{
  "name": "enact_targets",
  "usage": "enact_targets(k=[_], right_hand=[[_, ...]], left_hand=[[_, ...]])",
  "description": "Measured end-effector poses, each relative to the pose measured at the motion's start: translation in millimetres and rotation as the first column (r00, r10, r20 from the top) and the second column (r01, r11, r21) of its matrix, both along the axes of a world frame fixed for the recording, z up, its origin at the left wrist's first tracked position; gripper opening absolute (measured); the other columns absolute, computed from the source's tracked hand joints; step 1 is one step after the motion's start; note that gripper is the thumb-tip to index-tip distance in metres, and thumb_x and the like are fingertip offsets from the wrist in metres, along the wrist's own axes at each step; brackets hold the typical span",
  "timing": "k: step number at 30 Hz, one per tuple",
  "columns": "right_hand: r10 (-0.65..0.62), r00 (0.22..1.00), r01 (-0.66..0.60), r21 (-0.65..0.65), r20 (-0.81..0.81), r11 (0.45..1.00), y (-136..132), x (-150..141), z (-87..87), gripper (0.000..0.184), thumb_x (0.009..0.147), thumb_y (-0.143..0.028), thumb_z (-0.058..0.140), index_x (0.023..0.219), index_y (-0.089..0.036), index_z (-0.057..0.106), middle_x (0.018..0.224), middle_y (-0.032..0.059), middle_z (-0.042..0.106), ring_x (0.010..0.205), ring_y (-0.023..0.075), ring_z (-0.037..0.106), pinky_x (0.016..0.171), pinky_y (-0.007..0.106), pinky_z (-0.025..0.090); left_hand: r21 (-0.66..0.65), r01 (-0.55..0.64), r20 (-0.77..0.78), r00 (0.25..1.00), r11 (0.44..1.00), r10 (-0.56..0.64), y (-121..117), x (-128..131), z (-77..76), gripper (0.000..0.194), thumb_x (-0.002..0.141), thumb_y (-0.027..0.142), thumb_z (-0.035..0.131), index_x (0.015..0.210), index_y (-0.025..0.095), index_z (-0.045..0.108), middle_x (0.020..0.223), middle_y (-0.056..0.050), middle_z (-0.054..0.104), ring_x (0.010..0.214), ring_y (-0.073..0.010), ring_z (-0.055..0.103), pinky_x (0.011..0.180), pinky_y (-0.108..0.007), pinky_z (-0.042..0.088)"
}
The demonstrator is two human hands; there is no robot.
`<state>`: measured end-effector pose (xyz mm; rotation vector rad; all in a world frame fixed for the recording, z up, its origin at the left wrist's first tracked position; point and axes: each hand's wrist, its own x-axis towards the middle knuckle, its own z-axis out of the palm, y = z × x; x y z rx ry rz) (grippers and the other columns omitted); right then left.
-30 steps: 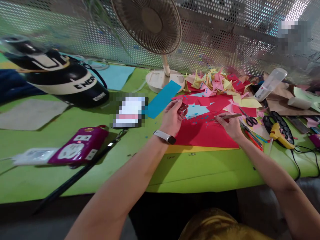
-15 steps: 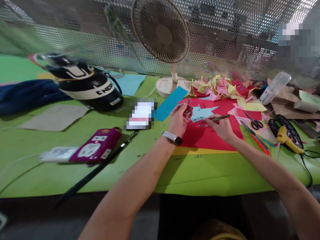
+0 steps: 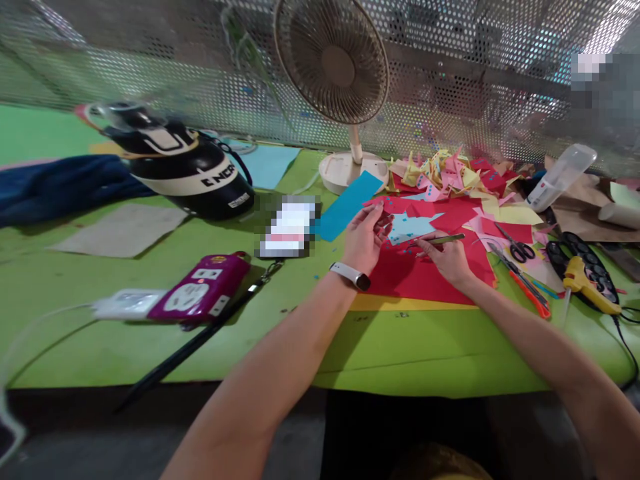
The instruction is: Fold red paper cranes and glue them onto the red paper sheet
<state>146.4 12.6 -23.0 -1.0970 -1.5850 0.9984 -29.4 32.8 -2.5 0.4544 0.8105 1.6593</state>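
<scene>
My left hand (image 3: 365, 237), with a white watch on the wrist, hovers over a red paper sheet (image 3: 425, 273); its fingers are curled in a pinch on a small red paper piece. My right hand (image 3: 447, 257) grips thin metal tweezers (image 3: 440, 240), their tip pointing left toward the left hand's fingers. Between the hands lies a light blue paper shape (image 3: 407, 228) with small blue dots scattered about it. A yellow sheet (image 3: 400, 303) shows under the red one.
A table fan (image 3: 340, 73) stands behind, beside a blue paper strip (image 3: 350, 203) and a heap of coloured paper scraps (image 3: 445, 175). Scissors (image 3: 515, 245), a yellow glue gun (image 3: 587, 285) and a glue bottle (image 3: 560, 177) lie right. A helmet (image 3: 185, 170) and purple power strip (image 3: 200, 297) lie left.
The view has swung left and up a little. My right hand with the tweezers has moved left, closer to my left hand's fingers.
</scene>
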Motion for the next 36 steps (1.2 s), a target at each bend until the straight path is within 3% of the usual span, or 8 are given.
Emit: enact_targets(k=[5, 12, 18, 23, 36], right_hand=[[0.025, 1.000, -0.025, -0.004, -0.005, 1.000, 1, -1, -3.1, 0.045, 0.078, -0.064, 0.069, 0.085, -0.020, 0.067, 0.073, 0.0040, 0.074, 0.063, 0.0202, 0.075, 0.059, 0.030, 0.063], [-0.008, 0.988, -0.014, 0.145, 0.153, 0.989, 2, 0, -8.2, 0.033, 0.088, -0.054, 0.063, 0.084, -0.022, 0.070, 0.075, 0.0039, 0.074, 0.069, 0.0204, 0.075, 0.065, 0.031, 0.061], [-0.071, 0.981, 0.031, 0.218, 0.179, 0.976, 2, 1, -6.7, 0.029, 0.090, -0.048, 0.062, 0.084, -0.021, 0.071, 0.081, 0.0059, 0.076, 0.072, 0.0218, 0.074, 0.066, 0.032, 0.060], [-0.071, 0.983, 0.040, 0.186, 0.169, 0.982, 0, 1, -5.6, 0.031, 0.089, -0.051, 0.062, 0.085, -0.021, 0.070, 0.082, 0.0059, 0.076, 0.075, 0.0213, 0.075, 0.069, 0.032, 0.061], [-0.039, 0.998, 0.039, 0.005, 0.041, 0.999, 7, -1, -5.2, 0.040, 0.080, -0.061, 0.068, 0.081, -0.021, 0.065, 0.073, 0.0051, 0.074, 0.070, 0.0232, 0.076, 0.060, 0.031, 0.060]], left_hand=[[-0.004, 0.015, 0.016, 1.000, 1.000, -0.015, -1, 0, 1.5, 0.018, 0.072, 0.020, 0.083, 0.077, 0.020, 0.065, 0.069, 0.003, 0.068, 0.063, -0.0087, 0.066, 0.060, -0.020, 0.049], [-0.002, 0.022, -0.041, 0.999, 1.000, -0.022, -2, 1, 4.5, 0.019, 0.073, 0.023, 0.082, 0.077, 0.021, 0.064, 0.069, 0.004, 0.067, 0.064, -0.0090, 0.066, 0.063, -0.021, 0.048], [0.003, 0.026, -0.054, 0.998, 1.000, -0.026, -2, 2, 3.4, 0.019, 0.074, 0.023, 0.082, 0.076, 0.021, 0.063, 0.071, 0.004, 0.068, 0.065, -0.0094, 0.066, 0.064, -0.022, 0.048], [0.012, 0.024, -0.039, 0.999, 1.000, -0.024, -3, 1, 3.4, 0.018, 0.074, 0.022, 0.082, 0.077, 0.022, 0.063, 0.071, 0.004, 0.068, 0.066, -0.0092, 0.066, 0.063, -0.021, 0.049], [-0.023, 0.057, -0.062, 0.996, 0.998, -0.058, 1, 5, -7.2, 0.018, 0.072, 0.021, 0.081, 0.076, 0.022, 0.064, 0.073, 0.002, 0.069, 0.066, -0.0118, 0.067, 0.061, -0.024, 0.049]])
